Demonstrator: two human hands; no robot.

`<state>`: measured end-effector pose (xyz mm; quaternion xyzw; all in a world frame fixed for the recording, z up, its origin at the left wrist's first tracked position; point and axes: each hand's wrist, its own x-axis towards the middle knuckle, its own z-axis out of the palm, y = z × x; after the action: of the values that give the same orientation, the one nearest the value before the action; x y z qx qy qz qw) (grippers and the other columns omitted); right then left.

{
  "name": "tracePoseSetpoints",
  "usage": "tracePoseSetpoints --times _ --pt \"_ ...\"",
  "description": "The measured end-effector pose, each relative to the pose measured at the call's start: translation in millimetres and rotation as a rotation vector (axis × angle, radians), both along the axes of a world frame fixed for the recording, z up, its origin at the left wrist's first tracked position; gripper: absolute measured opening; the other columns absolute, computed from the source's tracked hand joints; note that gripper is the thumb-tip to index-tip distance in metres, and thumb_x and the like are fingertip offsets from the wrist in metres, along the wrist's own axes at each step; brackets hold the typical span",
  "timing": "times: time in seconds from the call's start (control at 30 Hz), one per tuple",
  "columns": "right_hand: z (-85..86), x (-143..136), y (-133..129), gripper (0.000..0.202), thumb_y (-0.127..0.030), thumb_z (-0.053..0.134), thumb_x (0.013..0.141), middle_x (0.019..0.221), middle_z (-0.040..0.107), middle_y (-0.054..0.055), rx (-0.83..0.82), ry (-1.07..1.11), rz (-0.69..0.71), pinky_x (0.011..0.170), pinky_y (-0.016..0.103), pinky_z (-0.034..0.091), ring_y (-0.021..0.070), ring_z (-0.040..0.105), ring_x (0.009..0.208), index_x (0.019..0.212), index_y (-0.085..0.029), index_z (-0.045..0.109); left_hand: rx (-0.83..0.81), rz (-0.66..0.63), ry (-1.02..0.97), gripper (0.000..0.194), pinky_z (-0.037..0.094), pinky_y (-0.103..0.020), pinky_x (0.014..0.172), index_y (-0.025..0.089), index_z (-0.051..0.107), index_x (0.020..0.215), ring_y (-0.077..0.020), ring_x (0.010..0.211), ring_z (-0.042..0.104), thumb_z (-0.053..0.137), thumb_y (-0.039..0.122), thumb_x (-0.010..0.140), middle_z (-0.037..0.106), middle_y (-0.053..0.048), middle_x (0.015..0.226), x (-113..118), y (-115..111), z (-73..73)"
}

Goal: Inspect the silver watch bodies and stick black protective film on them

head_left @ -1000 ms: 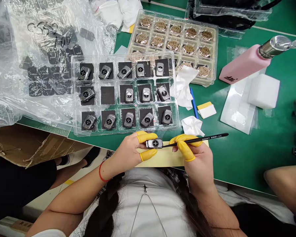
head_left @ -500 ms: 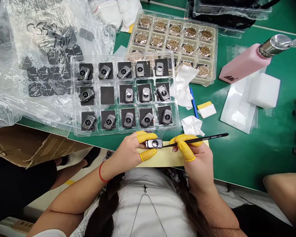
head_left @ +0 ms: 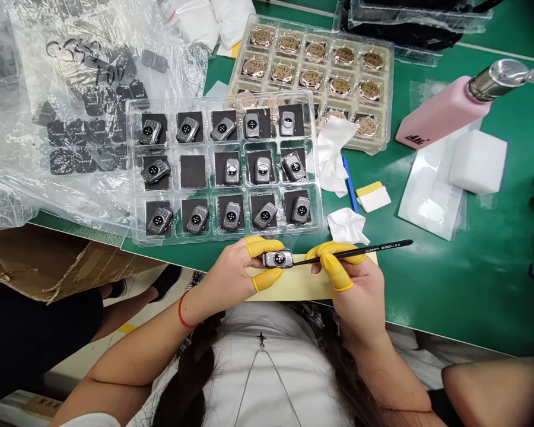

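Between the yellow-covered thumb and fingers of my left hand (head_left: 240, 267) is a smartwatch body (head_left: 278, 258), its sensor side facing up. Black tweezers (head_left: 360, 251) marked ESD-11 are gripped in my right hand (head_left: 353, 276), which also wears yellow finger cots. The tweezers' narrow tip reaches the right edge of the watch; whether it touches is too fine to tell. Beneath both hands lies a pale yellow sheet (head_left: 311, 287). Just beyond them, a clear plastic tray (head_left: 226, 237) holds several similar watch bodies on black pads, with one compartment showing only its pad.
Behind stands a second tray (head_left: 387, 127) of round gold watch parts. A pink pump bottle (head_left: 442, 115), a white foam block (head_left: 478, 161), wipes (head_left: 347, 225) and a blue stick (head_left: 350, 184) lie rightward. Plastic bags (head_left: 84, 53) cover the left. Another person's arm (head_left: 493, 391) shows lower right.
Both hands, the watch and the tweezers keep nearly the same position. At the lower right, the other person's arm has shifted down and to the left.
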<state>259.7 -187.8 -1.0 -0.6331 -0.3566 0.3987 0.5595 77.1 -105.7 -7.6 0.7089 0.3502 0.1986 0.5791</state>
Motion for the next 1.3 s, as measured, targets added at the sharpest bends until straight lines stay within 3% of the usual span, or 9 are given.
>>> tracePoseSetpoints --times 0.57,0.73,1.3 --pt "-4.2 0.9 -3.0 0.005 -0.026 0.065 0.086 0.073 0.064 0.000 0.085 0.042 -0.029 0.065 0.028 0.051 0.0140 0.060 0.068 0.082 -0.023 0.067 -0.120 0.057 -0.034 0.036 0.061 -0.027 0.080 0.018 0.069 0.109 -0.0151 0.087 0.067 0.071 0.026 0.074 0.063 -0.008 0.108 1.0 -0.3 -1.5" --pt "-0.1 -1.4 -0.6 0.008 -0.025 0.063 0.087 0.072 0.063 0.000 0.049 0.024 0.016 0.066 0.027 0.051 0.0139 0.060 0.069 0.080 -0.023 0.066 -0.116 0.061 -0.040 0.037 0.061 -0.025 0.080 0.017 0.069 0.109 -0.0148 0.087 0.067 0.072 0.029 0.074 0.063 -0.008 0.107 1.6 -0.1 -1.6" --pt "1.0 -3.0 -0.7 0.006 -0.025 0.064 0.085 0.074 0.064 0.000 0.022 0.053 -0.016 0.067 0.028 0.051 0.0145 0.061 0.070 0.080 -0.023 0.066 -0.043 0.042 -0.006 0.035 0.061 -0.024 0.077 0.018 0.068 0.109 -0.0144 0.087 0.066 0.070 0.027 0.075 0.062 -0.008 0.105 0.2 -0.7 -1.8"
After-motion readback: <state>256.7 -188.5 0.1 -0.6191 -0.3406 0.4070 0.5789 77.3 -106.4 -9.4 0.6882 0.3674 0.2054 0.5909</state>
